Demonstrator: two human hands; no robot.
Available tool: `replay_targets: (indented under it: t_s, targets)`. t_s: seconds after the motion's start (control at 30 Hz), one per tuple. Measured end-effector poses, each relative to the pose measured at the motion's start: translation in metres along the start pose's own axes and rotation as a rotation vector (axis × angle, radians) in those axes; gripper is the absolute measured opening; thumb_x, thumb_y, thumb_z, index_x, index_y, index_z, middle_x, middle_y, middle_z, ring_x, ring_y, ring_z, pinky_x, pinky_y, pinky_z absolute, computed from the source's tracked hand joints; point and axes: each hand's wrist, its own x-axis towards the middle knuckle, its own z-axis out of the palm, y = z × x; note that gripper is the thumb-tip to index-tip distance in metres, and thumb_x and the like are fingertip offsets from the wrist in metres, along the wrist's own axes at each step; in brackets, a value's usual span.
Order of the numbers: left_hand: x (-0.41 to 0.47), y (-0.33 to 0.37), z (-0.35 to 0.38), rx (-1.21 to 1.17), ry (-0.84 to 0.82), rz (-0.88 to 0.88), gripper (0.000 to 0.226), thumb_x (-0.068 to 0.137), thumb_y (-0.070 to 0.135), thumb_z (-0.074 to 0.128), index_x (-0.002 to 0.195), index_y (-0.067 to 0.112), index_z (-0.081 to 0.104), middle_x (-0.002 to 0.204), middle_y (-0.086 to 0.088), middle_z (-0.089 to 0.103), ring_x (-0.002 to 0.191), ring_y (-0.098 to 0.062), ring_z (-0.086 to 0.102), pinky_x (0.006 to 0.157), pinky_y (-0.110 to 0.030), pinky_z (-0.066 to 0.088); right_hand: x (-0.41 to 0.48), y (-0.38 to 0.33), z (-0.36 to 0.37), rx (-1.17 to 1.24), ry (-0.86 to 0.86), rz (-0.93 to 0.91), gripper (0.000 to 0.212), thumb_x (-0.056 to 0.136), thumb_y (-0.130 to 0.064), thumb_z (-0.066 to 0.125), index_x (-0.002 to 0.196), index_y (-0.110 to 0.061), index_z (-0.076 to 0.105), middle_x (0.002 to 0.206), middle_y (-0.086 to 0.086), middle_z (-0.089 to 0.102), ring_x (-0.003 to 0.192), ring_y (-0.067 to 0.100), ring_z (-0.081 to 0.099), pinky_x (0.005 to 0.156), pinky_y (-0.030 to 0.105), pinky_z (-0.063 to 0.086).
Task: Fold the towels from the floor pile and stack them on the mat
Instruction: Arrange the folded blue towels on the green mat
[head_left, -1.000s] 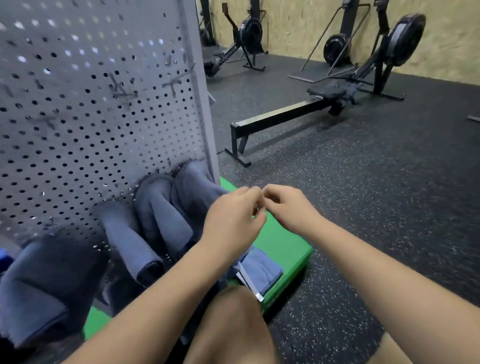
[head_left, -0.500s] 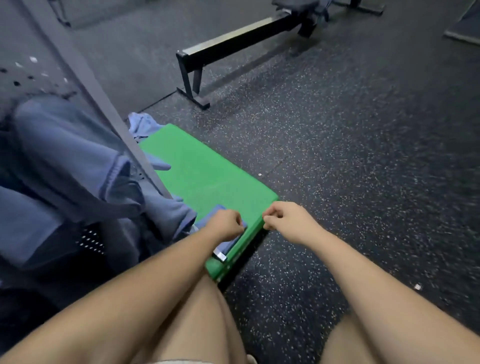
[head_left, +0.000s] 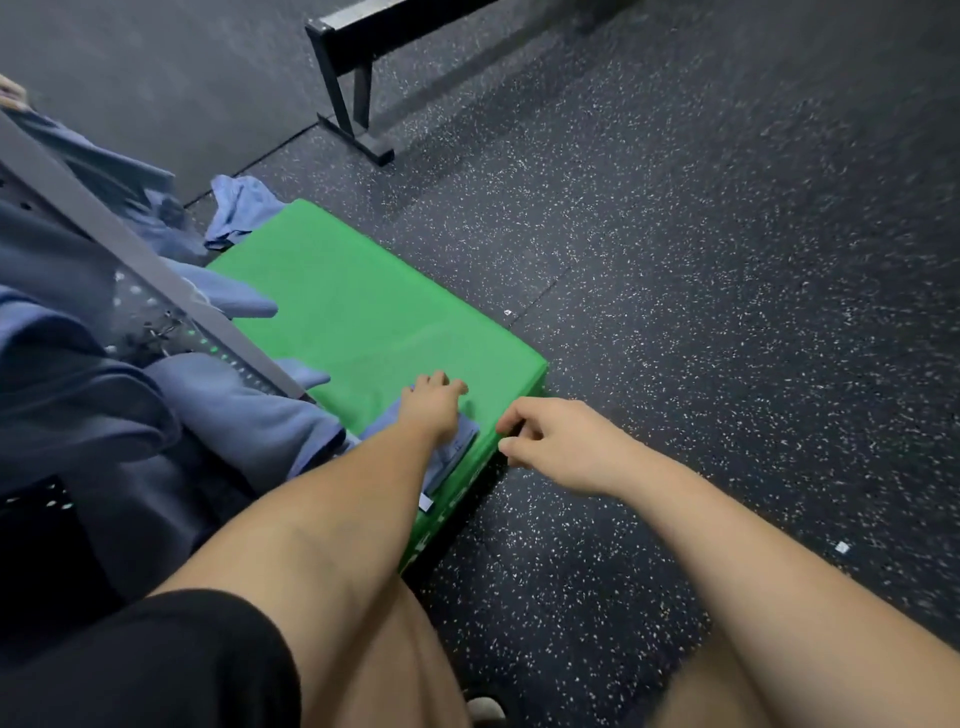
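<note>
On near corner of thick green foam mat (head_left: 374, 312), small folded blue cloth towel (head_left: 458, 441) is lying flat, white tag (head_left: 425, 503) sticking out at its near end. Left hand (head_left: 434, 410) is resting palm-down on top of it, fingers stretched forward toward towel's far edge, gripping nothing. Right hand (head_left: 561, 441) is hovering just beside mat's right edge over black speckled rubber floor (head_left: 727, 260), fingers loosely curled, holding nothing, apart from towel. Crumpled light-blue towel (head_left: 239, 208) is lying on floor at mat's far corner. More blue hanging towels (head_left: 244, 415) are draping off grey perforated rack (head_left: 130, 249) at left
</note>
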Motion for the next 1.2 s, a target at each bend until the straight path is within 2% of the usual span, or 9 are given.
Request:
replay_targets:
  t_s: [0.1,0.27,0.43,0.53,0.67,0.8,0.97,1.1,1.2]
  targets:
    - [0.005,0.001,0.008,0.143,-0.085,0.021,0.049,0.087,0.03,0.079,0.134,0.032,0.064,0.14,-0.006,0.053,0.134,-0.033,0.047,0.108,-0.047,0.04,0.001,0.0,0.0,0.02,-0.022,-0.01,0.016,0.101,-0.036,0.067,0.117,-0.034,0.069,0.093,-0.008,0.079,0.087,0.012,0.071,0.081,0.03,0.055]
    - [0.004,0.002,0.003,0.213,-0.115,0.044,0.031,0.092,0.032,0.067,0.12,0.021,0.062,0.122,-0.01,0.071,0.126,-0.035,0.058,0.111,-0.047,0.037,0.001,0.003,-0.004,0.059,0.001,-0.001,0.015,0.102,-0.036,0.067,0.116,-0.034,0.069,0.09,-0.011,0.079,0.072,0.004,0.066,0.065,0.021,0.047]
    - [-0.003,-0.002,-0.029,0.124,-0.068,0.045,0.037,0.087,0.028,0.067,0.122,0.024,0.057,0.107,-0.006,0.073,0.116,-0.032,0.068,0.12,-0.047,0.031,-0.001,0.005,-0.009,0.055,0.023,0.012,0.014,0.102,-0.034,0.066,0.116,-0.033,0.069,0.091,-0.011,0.079,0.069,0.001,0.063,0.06,0.018,0.044]
    - [-0.025,0.007,-0.068,-0.086,0.081,0.072,0.03,0.089,0.037,0.065,0.116,0.026,0.062,0.089,0.002,0.068,0.106,-0.031,0.07,0.111,-0.039,0.038,-0.003,0.008,-0.014,0.032,0.062,0.025,0.015,0.1,-0.033,0.068,0.116,-0.032,0.069,0.093,-0.01,0.077,0.073,0.002,0.064,0.062,0.019,0.043]
    - [-0.08,0.012,-0.104,-0.638,0.138,0.059,0.038,0.068,0.049,0.07,0.095,0.022,0.065,0.084,-0.001,0.074,0.083,-0.024,0.069,0.073,-0.035,0.052,-0.008,0.011,-0.019,0.024,0.133,0.03,0.036,0.093,-0.03,0.079,0.126,-0.032,0.065,0.108,-0.011,0.071,0.095,0.015,0.068,0.08,0.028,0.052]
    - [-0.146,0.016,-0.128,-1.044,0.244,0.046,0.026,0.079,0.035,0.083,0.087,0.018,0.065,0.068,0.01,0.065,0.061,-0.007,0.052,0.058,-0.028,0.042,-0.027,-0.003,-0.021,-0.003,0.289,-0.085,0.061,0.083,-0.034,0.088,0.136,-0.035,0.058,0.125,-0.01,0.061,0.109,0.013,0.062,0.099,0.036,0.051]
    - [-0.213,0.015,-0.165,-1.393,0.298,0.067,0.034,0.08,0.036,0.083,0.101,0.012,0.07,0.089,-0.004,0.075,0.08,-0.014,0.062,0.074,-0.035,0.046,-0.058,-0.018,-0.018,0.186,0.365,-0.063,0.09,0.074,-0.046,0.095,0.148,-0.04,0.045,0.13,-0.014,0.059,0.113,0.007,0.064,0.096,0.035,0.052]
    - [-0.258,0.011,-0.19,-1.631,0.243,0.134,0.046,0.084,0.03,0.083,0.12,0.006,0.07,0.104,-0.009,0.075,0.094,-0.023,0.065,0.086,-0.042,0.044,-0.093,-0.022,-0.01,0.536,0.185,-0.084,0.062,0.077,-0.028,0.098,0.128,-0.025,0.063,0.117,-0.001,0.079,0.105,0.014,0.074,0.096,0.036,0.06]
    - [-0.285,0.007,-0.203,-1.731,0.199,0.155,0.032,0.096,0.019,0.078,0.125,0.007,0.071,0.108,-0.012,0.074,0.1,-0.027,0.064,0.09,-0.044,0.044,-0.124,-0.031,0.002,0.584,0.14,-0.143,0.039,0.084,-0.022,0.093,0.115,-0.019,0.07,0.111,-0.002,0.081,0.102,0.016,0.075,0.092,0.032,0.058]
